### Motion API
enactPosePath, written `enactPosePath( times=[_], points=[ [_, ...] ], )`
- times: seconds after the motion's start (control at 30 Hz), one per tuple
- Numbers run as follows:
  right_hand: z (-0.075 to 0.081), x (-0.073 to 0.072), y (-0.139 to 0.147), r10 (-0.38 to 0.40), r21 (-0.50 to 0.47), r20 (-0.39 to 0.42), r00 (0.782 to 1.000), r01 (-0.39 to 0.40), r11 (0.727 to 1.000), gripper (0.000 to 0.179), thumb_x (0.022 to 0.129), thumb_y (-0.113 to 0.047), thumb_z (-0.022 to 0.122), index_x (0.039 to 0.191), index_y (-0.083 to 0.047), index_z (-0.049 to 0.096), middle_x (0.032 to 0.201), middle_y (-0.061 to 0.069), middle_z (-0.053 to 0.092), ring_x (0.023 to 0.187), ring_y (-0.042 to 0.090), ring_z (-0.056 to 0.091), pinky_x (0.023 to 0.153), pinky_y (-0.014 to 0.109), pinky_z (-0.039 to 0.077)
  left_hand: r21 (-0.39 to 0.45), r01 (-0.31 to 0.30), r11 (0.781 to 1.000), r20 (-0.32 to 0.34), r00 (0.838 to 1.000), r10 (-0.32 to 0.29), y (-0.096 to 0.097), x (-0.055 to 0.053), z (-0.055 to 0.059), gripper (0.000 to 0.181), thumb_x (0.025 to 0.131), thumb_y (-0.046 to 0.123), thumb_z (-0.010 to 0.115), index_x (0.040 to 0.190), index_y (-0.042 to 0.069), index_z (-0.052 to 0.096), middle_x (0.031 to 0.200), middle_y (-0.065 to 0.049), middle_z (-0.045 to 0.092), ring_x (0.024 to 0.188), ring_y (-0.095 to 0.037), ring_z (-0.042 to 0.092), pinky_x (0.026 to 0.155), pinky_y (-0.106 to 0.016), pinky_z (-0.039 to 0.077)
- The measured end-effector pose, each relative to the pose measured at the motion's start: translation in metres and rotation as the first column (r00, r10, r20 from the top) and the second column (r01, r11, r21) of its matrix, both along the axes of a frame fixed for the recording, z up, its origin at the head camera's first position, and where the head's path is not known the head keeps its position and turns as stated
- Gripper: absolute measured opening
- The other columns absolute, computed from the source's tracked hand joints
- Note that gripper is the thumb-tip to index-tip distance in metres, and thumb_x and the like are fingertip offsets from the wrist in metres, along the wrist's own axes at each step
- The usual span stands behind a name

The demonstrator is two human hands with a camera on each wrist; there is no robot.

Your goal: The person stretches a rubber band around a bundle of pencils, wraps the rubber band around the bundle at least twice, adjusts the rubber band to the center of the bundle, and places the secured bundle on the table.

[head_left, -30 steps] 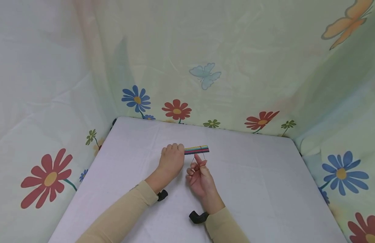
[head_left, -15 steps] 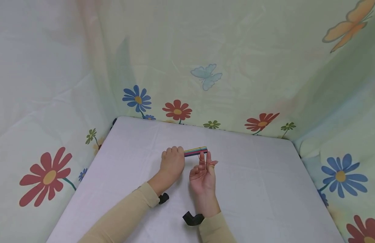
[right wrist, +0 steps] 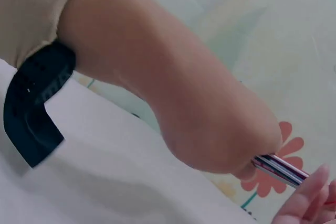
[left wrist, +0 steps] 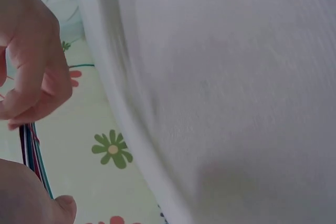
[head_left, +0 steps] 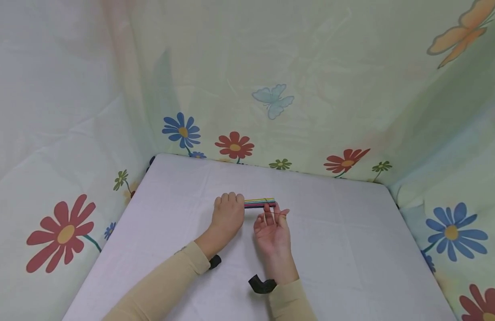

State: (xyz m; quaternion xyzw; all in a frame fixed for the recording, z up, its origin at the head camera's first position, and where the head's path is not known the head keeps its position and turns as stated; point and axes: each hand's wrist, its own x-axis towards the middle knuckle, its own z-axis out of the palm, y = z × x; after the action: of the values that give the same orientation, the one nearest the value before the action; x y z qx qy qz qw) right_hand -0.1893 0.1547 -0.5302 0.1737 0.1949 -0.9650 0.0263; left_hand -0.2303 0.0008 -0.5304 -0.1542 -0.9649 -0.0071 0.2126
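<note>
In the head view my left hand (head_left: 228,215) grips a bundle of thin coloured sticks (head_left: 253,203), yellow, teal, red and dark blue, whose ends stick out to the right above the table. A thin reddish elastic band (head_left: 276,213) stretches across the fingers of my right hand (head_left: 273,234), palm up below the stick ends, its fingers mostly straight and spread. A thin loop crosses the sticks near their ends. In the left wrist view the sticks (left wrist: 32,153) run between both hands. The right wrist view shows the left fist (right wrist: 226,129) round the sticks (right wrist: 281,169).
A white-covered table (head_left: 332,249) lies under both hands. Pale curtains (head_left: 215,67) printed with flowers and butterflies stand behind it and on both sides. Black curved pieces are worn at the wrists, one (head_left: 262,284) beside the right wrist.
My right hand has gone from bent fingers with the thumb near the index finger to spread fingers, stretching the band across them. It has shifted slightly right. My left hand keeps its grip.
</note>
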Motion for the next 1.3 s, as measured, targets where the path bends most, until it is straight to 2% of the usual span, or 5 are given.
enactPosePath(
  times=[0.33, 0.43, 0.67, 0.87, 1.3],
  points=[
    [-0.002, -0.002, 0.017, 0.061, 0.197, 0.058, 0.996, -0.072, 0.978, 0.027, 0.111, -0.047, 0.051, 0.136, -0.037, 0.054, 0.099, -0.003, 0.064, 0.092, 0.015, 0.058, 0.089, 0.033, 0.053, -0.098, 0.044, 0.994, -0.032, 0.998, -0.047, -0.003, -0.001, 0.004, 0.014, 0.105, 0.021, 0.064, 0.097, 0.012, 0.056, 0.091, -0.004, 0.059, 0.084, -0.022, 0.055, 0.071, -0.034, 0.039],
    [-0.001, -0.003, 0.019, 0.051, 0.317, 0.108, 0.993, -0.083, 0.945, 0.03, 0.115, -0.04, 0.047, 0.143, -0.047, 0.048, 0.097, -0.004, 0.063, 0.09, 0.014, 0.057, 0.089, 0.034, 0.051, -0.11, 0.05, 0.993, -0.02, 0.998, -0.052, -0.003, 0.0, 0.004, 0.014, 0.106, 0.022, 0.063, 0.098, 0.012, 0.056, 0.092, -0.005, 0.059, 0.086, -0.022, 0.056, 0.072, -0.035, 0.041],
    [0.003, -0.007, 0.021, 0.002, 0.475, 0.15, 0.989, -0.074, 0.877, 0.038, 0.103, -0.058, 0.06, 0.108, -0.02, 0.064, 0.084, -0.005, 0.069, 0.081, 0.013, 0.059, 0.083, 0.033, 0.054, -0.149, 0.074, 0.986, 0.017, 0.997, -0.072, -0.002, -0.001, 0.002, 0.015, 0.108, 0.024, 0.062, 0.102, 0.012, 0.056, 0.093, -0.004, 0.058, 0.088, -0.021, 0.054, 0.075, -0.035, 0.042],
    [0.006, -0.011, 0.026, 0.007, 0.576, 0.195, 0.981, -0.12, 0.808, 0.039, 0.105, -0.051, 0.064, 0.111, -0.014, 0.075, 0.073, -0.007, 0.061, 0.067, 0.011, 0.046, 0.068, 0.029, 0.042, -0.173, 0.102, 0.98, 0.022, 0.995, -0.1, -0.002, 0.0, 0.001, 0.017, 0.109, 0.025, 0.06, 0.1, 0.013, 0.053, 0.091, -0.003, 0.056, 0.085, -0.02, 0.052, 0.074, -0.034, 0.039],
    [0.009, -0.023, 0.035, 0.215, 0.683, 0.27, 0.939, -0.344, 0.644, 0.013, 0.105, -0.027, 0.064, 0.1, -0.017, 0.07, 0.063, -0.006, 0.055, 0.056, 0.009, 0.039, 0.057, 0.025, 0.034, -0.163, 0.114, 0.98, -0.024, 0.993, -0.119, -0.002, 0.002, -0.001, 0.016, 0.109, 0.025, 0.06, 0.099, 0.013, 0.055, 0.091, -0.003, 0.058, 0.085, -0.02, 0.055, 0.073, -0.035, 0.042]
  ],
)
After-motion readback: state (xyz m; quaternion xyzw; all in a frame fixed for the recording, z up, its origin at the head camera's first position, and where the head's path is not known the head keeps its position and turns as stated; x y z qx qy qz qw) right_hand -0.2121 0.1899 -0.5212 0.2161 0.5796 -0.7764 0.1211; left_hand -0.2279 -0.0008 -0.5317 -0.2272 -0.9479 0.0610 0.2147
